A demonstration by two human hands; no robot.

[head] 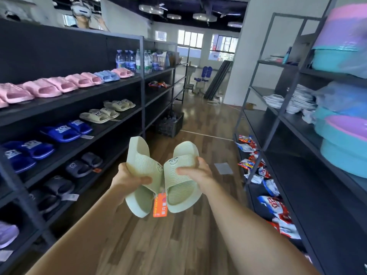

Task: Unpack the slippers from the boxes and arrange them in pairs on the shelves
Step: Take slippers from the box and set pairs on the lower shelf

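left hand [130,178]: seen bare | right hand [199,172]: seen bare | left forearm [83,239]: seen uncovered down to the frame edge | right forearm [258,235]: likewise uncovered

Both bare forearms stretch forward and converge. The left hand [129,178] grips the left pale green slipper [142,165], the right hand [199,172] grips the right pale green slipper [183,188], thumbs pressed across the straps.

You are looking through a wide lens that is bending the shelves [59,50] at the edges. Daylight is streaming from the far windows [190,38] and glaring off the floor [191,111]; the corners are showing blur.
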